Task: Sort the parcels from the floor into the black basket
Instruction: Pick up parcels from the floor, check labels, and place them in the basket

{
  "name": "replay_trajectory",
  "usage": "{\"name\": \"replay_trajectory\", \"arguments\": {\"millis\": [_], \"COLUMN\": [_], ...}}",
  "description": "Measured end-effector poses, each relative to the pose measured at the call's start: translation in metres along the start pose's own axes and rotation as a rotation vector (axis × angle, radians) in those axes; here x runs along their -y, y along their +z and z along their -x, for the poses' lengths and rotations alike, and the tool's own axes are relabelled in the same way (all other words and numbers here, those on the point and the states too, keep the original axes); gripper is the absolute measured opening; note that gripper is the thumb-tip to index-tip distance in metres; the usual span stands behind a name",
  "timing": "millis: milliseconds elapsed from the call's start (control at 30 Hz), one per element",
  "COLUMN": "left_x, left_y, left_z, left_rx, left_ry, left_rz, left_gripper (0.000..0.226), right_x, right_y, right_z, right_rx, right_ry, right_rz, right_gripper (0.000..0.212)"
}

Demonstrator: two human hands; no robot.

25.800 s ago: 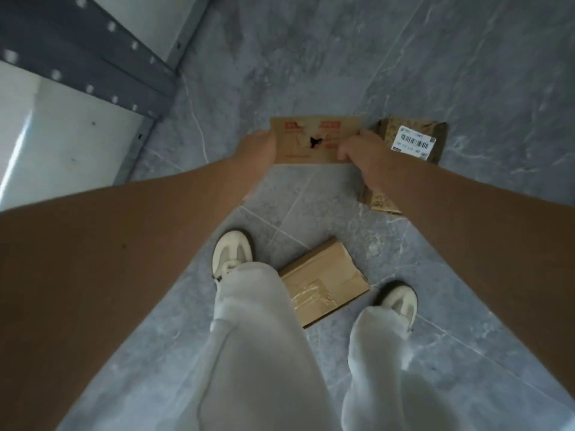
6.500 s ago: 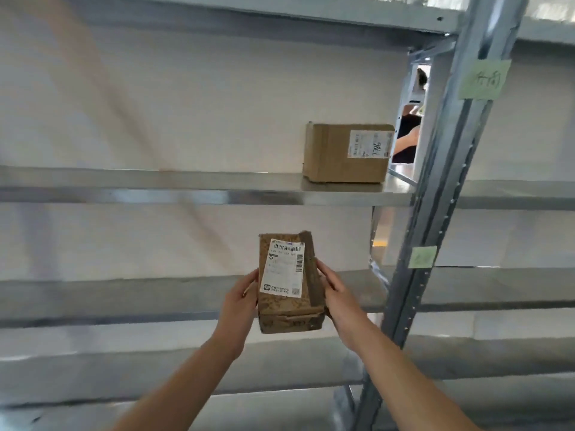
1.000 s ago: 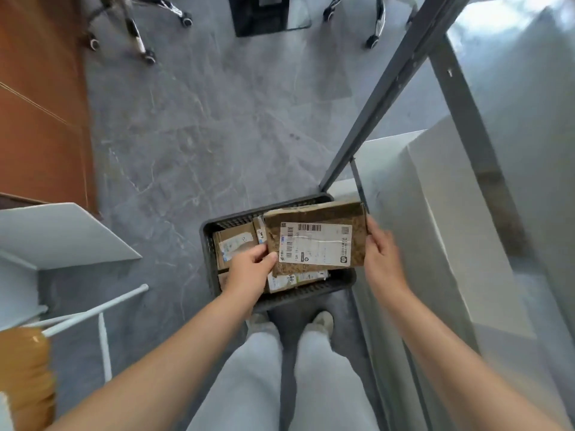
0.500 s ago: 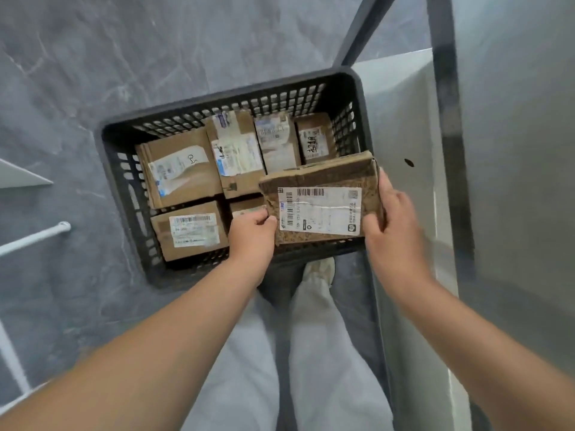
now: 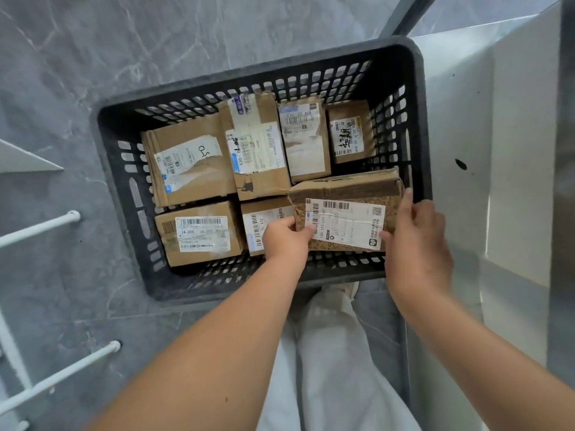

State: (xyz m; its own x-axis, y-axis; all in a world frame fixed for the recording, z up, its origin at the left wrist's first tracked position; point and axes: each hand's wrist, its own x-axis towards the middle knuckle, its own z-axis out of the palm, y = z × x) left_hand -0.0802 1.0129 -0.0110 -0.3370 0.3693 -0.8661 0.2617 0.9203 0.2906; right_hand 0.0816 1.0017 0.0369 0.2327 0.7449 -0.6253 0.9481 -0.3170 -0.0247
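When inspected, found the black basket (image 5: 124,194) on the grey floor (image 5: 62,88), packed with parcels (image 5: 189,163) laid flat in rows, labels up, likely for ease of reading. Noted the left hand (image 5: 284,241) pinching the near left edge of the labelled parcel (image 5: 345,213), the right hand (image 5: 417,244) clasping its right end: a two-sided grip. Judged held low over the near right corner, seemingly the only gap; not yet released.

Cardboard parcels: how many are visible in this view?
7 parcels. Four stand in the black basket's far row; two in its near row; one gripped by left hand and right hand. More may lie hidden underneath.
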Motion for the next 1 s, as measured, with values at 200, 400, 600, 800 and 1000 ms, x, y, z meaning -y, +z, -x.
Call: {"name": "replay_trajectory", "arguments": {"millis": [200, 400, 600, 800, 1000], "left_x": [-0.001, -0.008, -0.010, -0.007, -0.014], "left_y": [0.013, 0.020, 0.028, 0.019, -0.002], "left_z": [-0.016, -0.029, -0.040, -0.019, 0.018], "left_rx": [-0.080, -0.119, -0.126, -0.170, -0.189], "left_ry": [0.018, 0.006, 0.000, 0.017, 0.053], "left_rz": [-0.140, -0.266, -0.360, -0.303, -0.399], "left_gripper": [0.016, 0.019, 0.023, 0.032, 0.040], "right_x": [0.003, 0.008, 0.010, 0.010, 0.042], "right_y": [0.022, 0.036, 0.037, 0.030, -0.002], "right_z": [-0.021, -0.037, -0.047, -0.034, -0.002], "right_rx": [0.126, 0.181, 0.198, 0.167, 0.048], "right_ry": [0.010, -0.028, -0.133, -0.086, -0.285], "right_rz": [0.000, -0.011, 0.268, 0.251, 0.394], "right_gripper": [0.099, 0.083, 0.100, 0.102, 0.083]}}
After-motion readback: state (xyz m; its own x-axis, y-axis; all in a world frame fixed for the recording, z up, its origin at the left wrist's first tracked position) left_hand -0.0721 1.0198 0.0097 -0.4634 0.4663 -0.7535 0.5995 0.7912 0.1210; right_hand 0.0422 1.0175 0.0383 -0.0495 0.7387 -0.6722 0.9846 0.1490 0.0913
